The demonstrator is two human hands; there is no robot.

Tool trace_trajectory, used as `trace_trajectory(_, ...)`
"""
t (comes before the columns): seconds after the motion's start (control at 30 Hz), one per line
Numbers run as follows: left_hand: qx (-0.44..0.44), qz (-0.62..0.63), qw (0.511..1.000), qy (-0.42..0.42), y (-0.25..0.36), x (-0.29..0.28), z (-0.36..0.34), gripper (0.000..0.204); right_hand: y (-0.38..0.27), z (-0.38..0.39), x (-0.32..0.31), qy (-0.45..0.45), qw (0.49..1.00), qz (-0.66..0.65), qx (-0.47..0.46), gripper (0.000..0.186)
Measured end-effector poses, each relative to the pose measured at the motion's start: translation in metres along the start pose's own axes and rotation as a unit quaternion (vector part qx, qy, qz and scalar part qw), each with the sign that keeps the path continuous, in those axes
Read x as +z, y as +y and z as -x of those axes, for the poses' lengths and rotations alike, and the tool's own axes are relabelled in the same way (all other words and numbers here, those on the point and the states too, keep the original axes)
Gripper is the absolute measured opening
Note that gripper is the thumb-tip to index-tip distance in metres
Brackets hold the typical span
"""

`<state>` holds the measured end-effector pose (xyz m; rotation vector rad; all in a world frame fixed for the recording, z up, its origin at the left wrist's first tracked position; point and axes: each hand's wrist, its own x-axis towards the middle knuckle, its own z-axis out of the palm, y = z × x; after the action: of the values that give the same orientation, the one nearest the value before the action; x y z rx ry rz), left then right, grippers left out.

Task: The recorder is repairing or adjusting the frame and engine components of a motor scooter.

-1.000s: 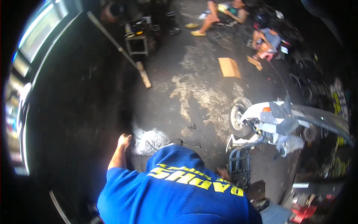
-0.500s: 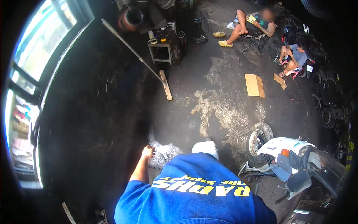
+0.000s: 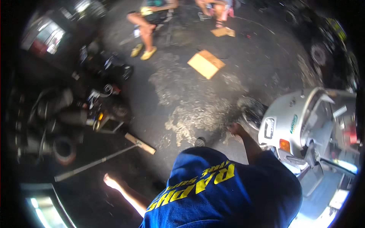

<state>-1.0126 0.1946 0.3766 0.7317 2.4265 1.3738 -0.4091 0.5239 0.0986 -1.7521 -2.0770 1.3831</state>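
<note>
The scooter's front wheel (image 3: 253, 110) stands right of us; our right hand (image 3: 236, 129) reaches beside it, grip unclear. Our left hand (image 3: 110, 181) hangs open and empty, near the broom (image 3: 104, 159) on the floor (image 3: 182, 87).

Shirt (image 3: 224, 197): deep blue, yellow lettering. Scooter (image 3: 304, 125): white body, orange indicator lens. Cardboard (image 3: 206, 64): tan. Floor (image 3: 182, 98): dark grey, pale mottled patches. Sandals (image 3: 143, 52): yellow.

Dark stained concrete floor (image 3: 197, 102), a cardboard sheet (image 3: 205, 64), possibly bright windows (image 3: 42, 32) upper left.
</note>
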Motion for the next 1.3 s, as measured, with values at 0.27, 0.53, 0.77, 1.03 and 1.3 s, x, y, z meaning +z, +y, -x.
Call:
trace_trajectory(0.27,-0.173,-0.007,0.949,-0.262,0.036,0.259,-0.128,0.020,-0.106,-0.051,-0.183,0.200,0.953,-0.213,0.082,0.041)
trace_trajectory(0.53,0.468,-0.438,0.714,-0.281,0.094,0.487,-0.356,0.022,-0.057,-0.177,-0.297,0.304,0.921,-0.207,0.130,0.030)
trace_trajectory(0.77,0.379,-0.192,0.770,-0.475,0.435,0.864,-0.312,0.029,0.141,-0.196,-0.318,0.443,0.765,-0.425,0.195,0.006)
trace_trajectory(1.03,0.433,-0.083,0.680,-0.586,0.666,1.085,-0.276,0.036,0.194,-0.280,-0.363,0.461,0.725,-0.415,0.300,0.006)
trace_trajectory(1.3,0.325,-0.170,0.745,-0.558,0.698,1.206,-0.362,0.039,0.297,-0.539,-0.670,0.442,0.845,0.012,0.301,0.012)
